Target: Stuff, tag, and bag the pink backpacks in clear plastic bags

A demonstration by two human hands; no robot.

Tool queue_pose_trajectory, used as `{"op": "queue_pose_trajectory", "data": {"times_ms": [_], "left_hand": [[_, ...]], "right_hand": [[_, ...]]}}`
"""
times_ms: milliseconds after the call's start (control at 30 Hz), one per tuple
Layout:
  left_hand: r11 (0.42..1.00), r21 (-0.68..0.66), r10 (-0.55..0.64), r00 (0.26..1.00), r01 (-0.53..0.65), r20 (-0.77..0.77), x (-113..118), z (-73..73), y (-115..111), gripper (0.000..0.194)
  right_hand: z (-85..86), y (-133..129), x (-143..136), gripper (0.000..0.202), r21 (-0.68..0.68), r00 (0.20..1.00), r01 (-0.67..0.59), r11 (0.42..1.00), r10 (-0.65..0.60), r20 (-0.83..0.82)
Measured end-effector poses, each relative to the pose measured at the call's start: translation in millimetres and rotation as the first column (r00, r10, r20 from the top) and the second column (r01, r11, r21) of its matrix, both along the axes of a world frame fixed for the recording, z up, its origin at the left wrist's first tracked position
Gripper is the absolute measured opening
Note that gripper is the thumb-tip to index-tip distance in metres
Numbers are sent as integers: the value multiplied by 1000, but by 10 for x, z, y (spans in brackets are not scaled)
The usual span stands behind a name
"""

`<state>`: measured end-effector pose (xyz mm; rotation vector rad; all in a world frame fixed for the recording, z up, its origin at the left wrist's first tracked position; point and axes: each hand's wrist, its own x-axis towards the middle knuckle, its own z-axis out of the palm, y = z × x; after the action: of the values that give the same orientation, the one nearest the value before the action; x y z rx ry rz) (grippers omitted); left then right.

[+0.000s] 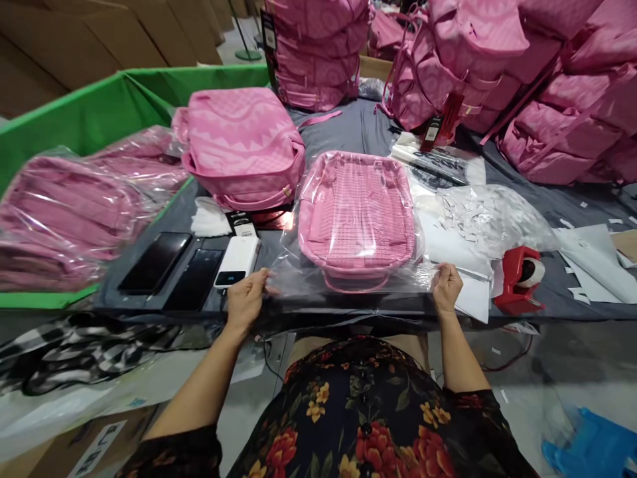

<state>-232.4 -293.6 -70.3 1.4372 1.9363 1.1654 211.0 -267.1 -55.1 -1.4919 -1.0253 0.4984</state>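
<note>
A pink backpack (358, 209) lies flat inside a clear plastic bag (293, 275) at the table's front edge, its top handle pointing toward me. My left hand (246, 299) pinches the bag's near left corner. At the near right corner, my right hand (446, 285) is closed on the same plastic. Between my hands the bag's near edge is stretched out flat. Beside my left hand lies a white power bank (237, 262) with a lit display.
Left of the power bank are two dark phones (155, 263). An unbagged pink backpack (241, 143) stands behind them; bagged ones (74, 212) fill a green-lined bin (99, 99). To the right sit a red tape dispenser (517, 282) and a bag of small white pieces (497, 216). Backpack stacks (318, 53) stand behind.
</note>
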Motion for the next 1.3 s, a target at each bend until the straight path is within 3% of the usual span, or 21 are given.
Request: {"op": "queue_pose_trajectory", "data": {"times_ms": [100,167,233,300,433,600,733,867,933,1067,1200,1300], "left_hand": [[965,259,61,940,29,-334,247,133,61,47],[900,380,9,861,215,-508,535,250,79,45],[829,364,-125,775,425,-620,849,371,109,43],[788,281,-239,692,548,-681,1107,471,158,40],[799,136,-340,627,586,-701,1299,545,236,35],[791,87,-427,648,606,-631,1191,547,249,24],[730,44,-570,644,682,-510,1131,650,471,27],[637,-149,-770,617,756,-164,1141,704,847,28],[579,-224,-799,600,784,36,1160,676,954,30],[590,-224,-757,628,776,180,1173,609,952,33],[616,-225,-719,655,755,232,1169,629,915,35],[618,-229,-712,659,752,241,1187,701,910,40]], "right_hand": [[-15,-29,3,62,-10,999,-32,999,32,-14],[-11,-34,22,63,-5,999,-40,999,40,-1],[-7,-30,32,63,-1,999,-44,999,44,-4],[-7,-25,30,63,-1,998,-46,999,46,-34],[-16,-27,9,63,-8,998,-45,999,45,-50],[-8,-50,-5,65,-47,999,-27,999,25,-40],[14,-84,40,66,-47,1000,-21,999,21,8],[15,-40,88,66,-75,999,-25,997,26,19],[3,36,80,65,-115,1000,-17,993,18,9],[-2,145,134,63,-161,999,24,987,-27,-20],[117,-97,657,60,-102,990,138,985,-139,4],[341,-480,1334,50,0,907,362,932,-353,229]]}}
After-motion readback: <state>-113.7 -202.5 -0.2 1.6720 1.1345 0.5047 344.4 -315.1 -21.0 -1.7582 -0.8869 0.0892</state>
